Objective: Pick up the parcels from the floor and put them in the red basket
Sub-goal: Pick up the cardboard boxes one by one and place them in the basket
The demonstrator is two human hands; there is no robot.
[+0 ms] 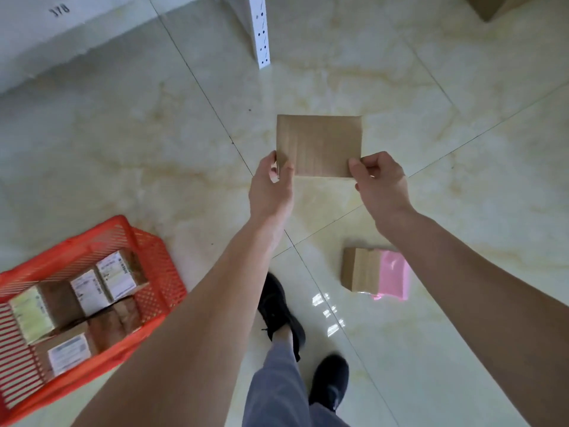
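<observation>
A flat brown cardboard parcel (320, 143) is held up in front of me above the floor. My left hand (269, 188) pinches its lower left corner and my right hand (380, 183) pinches its lower right corner. The red basket (155, 272) stands on the floor at the lower left, holding several brown parcels with white labels. Another brown parcel (360, 269) lies on the tiles at the lower right, with a pink plastic bag (394, 275) touching its right side.
A white perforated shelf post (261, 32) stands at the top centre, with a white shelf base (61, 35) to its left. A cardboard box corner (489, 6) shows at the top right. My black shoes (278, 306) are on the glossy tiled floor below my hands.
</observation>
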